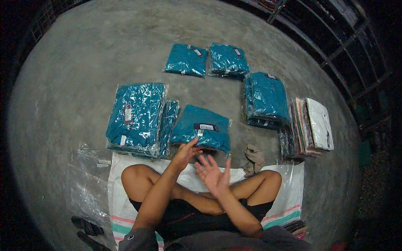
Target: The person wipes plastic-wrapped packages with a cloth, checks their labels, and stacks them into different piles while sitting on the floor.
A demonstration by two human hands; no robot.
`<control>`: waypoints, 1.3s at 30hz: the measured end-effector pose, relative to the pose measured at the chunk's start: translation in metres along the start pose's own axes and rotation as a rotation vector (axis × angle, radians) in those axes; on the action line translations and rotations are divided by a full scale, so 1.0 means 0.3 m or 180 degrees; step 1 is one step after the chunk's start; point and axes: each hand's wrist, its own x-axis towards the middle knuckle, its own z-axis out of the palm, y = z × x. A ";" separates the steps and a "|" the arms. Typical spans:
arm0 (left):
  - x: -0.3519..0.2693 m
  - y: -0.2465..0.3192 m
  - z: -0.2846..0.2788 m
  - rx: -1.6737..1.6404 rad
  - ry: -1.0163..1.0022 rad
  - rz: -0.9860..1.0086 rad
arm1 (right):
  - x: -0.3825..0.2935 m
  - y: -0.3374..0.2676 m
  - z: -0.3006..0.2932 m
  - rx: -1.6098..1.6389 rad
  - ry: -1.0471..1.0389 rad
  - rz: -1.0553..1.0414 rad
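A folded teal garment in clear plastic (204, 116), with a dark tag bearing a barcode, lies before me with its near edge seemingly raised. My left hand (185, 155) is at that near edge, thumb over the plastic and fingers curled below it. Just nearer to me and to the right, my right hand (213, 175) is spread palm up, holding nothing. Left of the garment stands a tall stack of bagged teal garments (136, 116), with more bagged teal garments (169, 125) leaning against its right side.
Farther off lie two bagged teal piles, left (186, 59) and right (228, 59). Another stack (268, 95) stands right, beside bagged garments topped with white (318, 124). A brown cloth (253, 158) is by my knee. Loose plastic (86, 188) and sandals (87, 226) lie left of my woven mat (117, 191).
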 end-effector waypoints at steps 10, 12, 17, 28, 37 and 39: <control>-0.079 0.000 0.107 0.0573 -0.0744 0.0146 | 0.179 -0.011 0.122 -0.2617 0.1385 -0.1877; -0.047 -0.019 0.057 0.0946 -0.1045 0.0034 | 0.159 -0.105 0.265 -0.1960 0.1469 -0.1661; -0.038 0.053 0.069 0.1884 -0.1120 0.0122 | 0.284 -0.339 0.308 -0.1953 0.0959 -0.1972; 0.024 0.018 -0.014 0.2176 -0.0901 -0.0402 | 0.907 -0.926 0.701 -0.0888 -0.0633 -0.2620; 0.114 -0.014 -0.023 0.2031 -0.0890 -0.0787 | 1.544 -1.257 0.097 -0.2866 0.0575 -0.2565; 0.101 -0.032 -0.068 0.1975 -0.0655 -0.0805 | 1.581 -1.122 0.139 -0.1056 0.0690 -0.2109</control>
